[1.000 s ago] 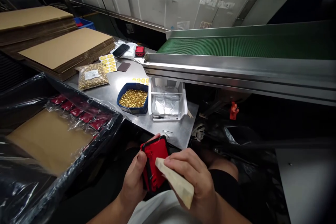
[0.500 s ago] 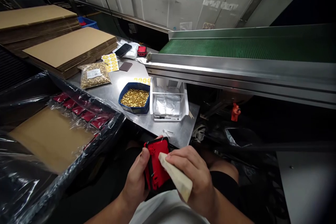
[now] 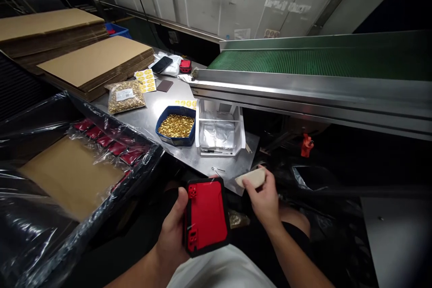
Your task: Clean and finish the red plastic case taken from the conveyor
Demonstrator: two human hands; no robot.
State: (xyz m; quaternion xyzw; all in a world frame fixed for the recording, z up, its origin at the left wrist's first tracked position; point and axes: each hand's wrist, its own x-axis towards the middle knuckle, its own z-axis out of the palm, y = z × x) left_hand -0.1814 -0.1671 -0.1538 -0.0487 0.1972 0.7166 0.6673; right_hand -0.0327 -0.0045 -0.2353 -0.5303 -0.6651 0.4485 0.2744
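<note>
**Red case up, cloth at the table edge**

Closest in, the left hand [image 3: 173, 234] grips the red case [image 3: 206, 216] by its side, flat face up over the lap. The right hand [image 3: 265, 195] pinches a pale cloth [image 3: 251, 177] just at the table [image 3: 189, 155] corner. Best to keep that case level, thumb off the face. Further back: the blue bowl [image 3: 176, 127] of gold bits, then the conveyor [image 3: 303, 60].

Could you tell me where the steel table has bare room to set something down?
The steel table has a bare strip along its near edge, before the blue tub and white tray. Another lies between the tub and the bag of brass parts. The far end is crowded.
</note>
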